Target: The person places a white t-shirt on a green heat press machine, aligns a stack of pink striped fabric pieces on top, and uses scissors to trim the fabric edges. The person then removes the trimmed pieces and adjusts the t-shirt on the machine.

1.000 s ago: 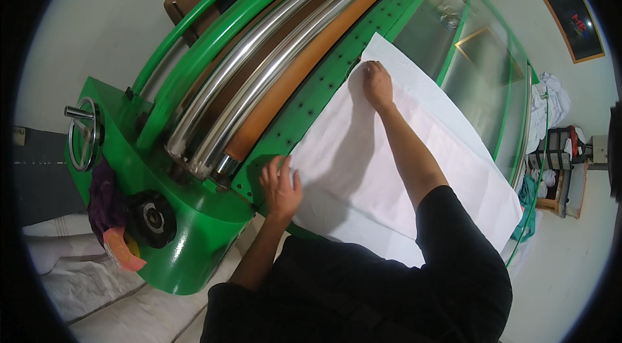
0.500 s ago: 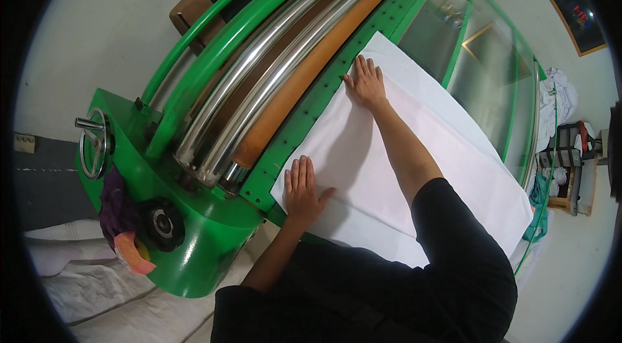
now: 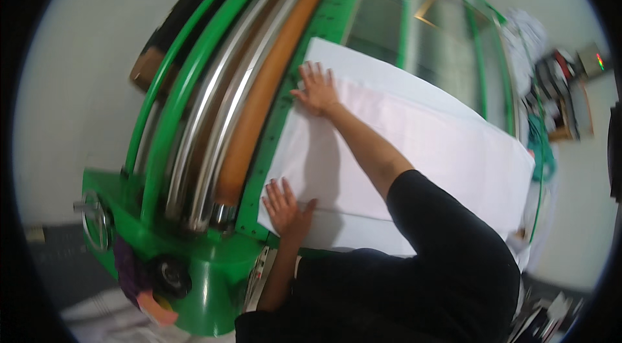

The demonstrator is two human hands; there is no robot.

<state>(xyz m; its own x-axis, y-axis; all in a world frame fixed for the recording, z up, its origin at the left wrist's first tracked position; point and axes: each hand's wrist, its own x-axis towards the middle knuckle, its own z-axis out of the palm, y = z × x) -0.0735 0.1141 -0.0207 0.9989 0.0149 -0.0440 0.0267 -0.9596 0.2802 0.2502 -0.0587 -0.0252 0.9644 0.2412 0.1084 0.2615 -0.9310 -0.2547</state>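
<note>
White fabric (image 3: 363, 64) lies over the bed of a green roller machine, with a pale pink panel (image 3: 414, 142) on top of it. My left hand (image 3: 285, 210) rests flat on the white cloth near its lower left corner, fingers spread. Farther away, my right hand (image 3: 319, 90) presses flat near the far left edge of the fabric, its fingers also apart. Both hands hold nothing. Just left of them runs a green perforated strip (image 3: 251, 216), then an orange roller (image 3: 262, 93). My right forearm crosses above the pink panel and hides part of it.
Shiny metal rollers (image 3: 223, 129) and green rails (image 3: 178, 93) stand left of the orange roller. A handwheel (image 3: 97, 223) and a black knob (image 3: 172, 276) sit at the machine's near left end. Glass panels (image 3: 440, 45) lie beyond the fabric; a shelf (image 3: 564, 109) is at right.
My view has turned and shifted, so the machine and fabric sit farther left and look steeper. Both hands stay flat on the cloth in about the same places.
</note>
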